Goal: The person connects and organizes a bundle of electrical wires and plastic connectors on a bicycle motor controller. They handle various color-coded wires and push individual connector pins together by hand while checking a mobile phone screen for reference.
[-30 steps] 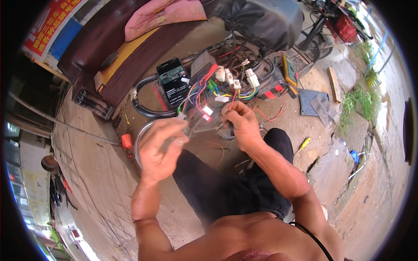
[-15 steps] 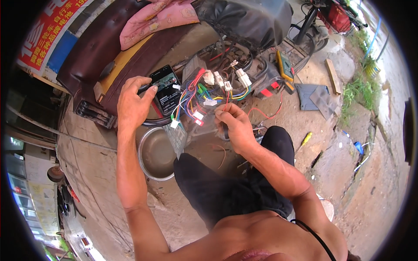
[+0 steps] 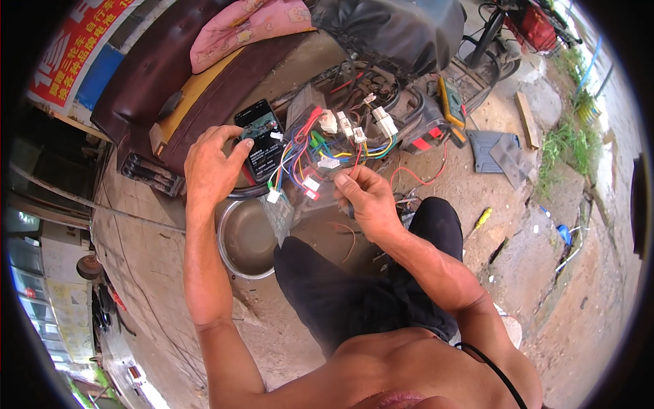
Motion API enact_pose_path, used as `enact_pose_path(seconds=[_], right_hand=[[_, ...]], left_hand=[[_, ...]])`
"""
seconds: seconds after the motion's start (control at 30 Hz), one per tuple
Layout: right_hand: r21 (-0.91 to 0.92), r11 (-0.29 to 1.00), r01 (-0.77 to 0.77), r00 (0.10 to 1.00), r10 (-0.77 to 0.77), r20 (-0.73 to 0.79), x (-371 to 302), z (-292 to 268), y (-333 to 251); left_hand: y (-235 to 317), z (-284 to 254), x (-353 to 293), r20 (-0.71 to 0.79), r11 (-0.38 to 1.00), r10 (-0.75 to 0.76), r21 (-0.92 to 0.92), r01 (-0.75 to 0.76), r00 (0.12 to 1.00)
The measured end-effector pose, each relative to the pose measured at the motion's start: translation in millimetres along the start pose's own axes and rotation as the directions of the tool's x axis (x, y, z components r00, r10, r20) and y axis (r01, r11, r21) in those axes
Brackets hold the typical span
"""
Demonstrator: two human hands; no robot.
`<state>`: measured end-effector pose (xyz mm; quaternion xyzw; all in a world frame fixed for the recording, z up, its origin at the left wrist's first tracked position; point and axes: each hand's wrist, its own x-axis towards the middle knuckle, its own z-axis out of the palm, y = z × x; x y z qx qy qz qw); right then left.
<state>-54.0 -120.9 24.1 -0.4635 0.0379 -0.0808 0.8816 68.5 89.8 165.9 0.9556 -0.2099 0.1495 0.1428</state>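
Observation:
My left hand is beside a black phone with a lit screen, thumb and forefinger apart at the screen's left edge. Whether they touch the glass cannot be told. My right hand is closed, thumb and forefinger pinching a thin red wire below a white plug. A bundle of coloured wires lies between my hands. Several white connectors sit at its far side, and another white connector hangs at the near left.
A metal basin stands on the ground by my left knee. A maroon seat carries a pink cloth. At the right are a yellow-edged multimeter, a black plate and a yellow-handled screwdriver.
My left forefinger and thumb have shifted slightly toward the phone; the dark gap between them looks smaller. My right hand keeps its pinch on the wire. The whole view has shifted slightly.

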Motion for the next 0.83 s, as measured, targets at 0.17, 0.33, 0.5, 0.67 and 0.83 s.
enact_pose_path(seconds=[0.17, 0.33, 0.5, 0.67, 0.83], right_hand=[[-0.036, 0.999, -0.016, 1.0, 0.015, -0.013, 3.3, -2.9, 5.1], [-0.038, 0.999, -0.032, 1.0, 0.032, -0.003, 2.4, -1.4, 2.1], [0.003, 0.991, -0.137, 0.99, 0.137, -0.021, -2.6, -9.2, -4.1], [0.035, 0.994, -0.1, 0.994, 0.099, 0.044, -9.4, -19.0, -4.7], [-0.004, 0.999, -0.047, 0.996, 0.047, 0.071, -8.2, -41.8, -18.0]], left_hand=[[-0.4, 1.7, 0.5, -0.009, 1.0, 0.004, -0.001, -0.004, 1.0], [1.5, -0.4, 0.2, -0.01, 1.0, 0.007, -0.007, -0.007, 1.0], [3.2, 2.5, 1.9, 0.012, 0.997, -0.029, -0.066, 0.03, 1.0], [1.8, 0.7, 0.2, -0.008, 0.999, -0.021, -0.041, 0.021, 1.0], [1.3, -0.7, -1.5, -0.001, 1.0, -0.005, -0.011, 0.005, 1.0]])
